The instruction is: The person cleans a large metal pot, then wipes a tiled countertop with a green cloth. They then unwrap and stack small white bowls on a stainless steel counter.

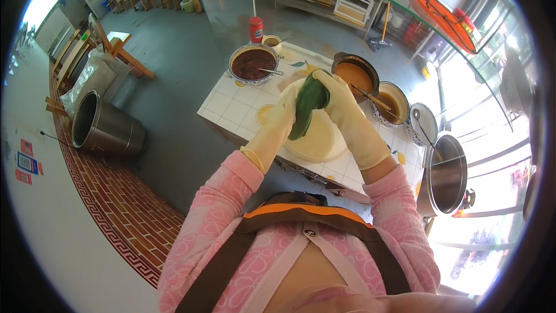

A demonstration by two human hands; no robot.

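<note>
Both my hands wear pale yellow rubber gloves and hold a bunched green cloth in the head view. My left hand grips its left side, and my right hand pinches its top right part. The cloth hangs over a round whitish basin with pale contents, which stands on the white tiled table. Whether the cloth touches the basin is hard to tell. My fingertips are partly hidden behind the cloth.
A bowl of dark red sauce, a red-capped jar and a small cup stand at the back left. Rightward are a brown pot, a bowl of brown liquid, a pale bowl and a tall steel pot.
</note>
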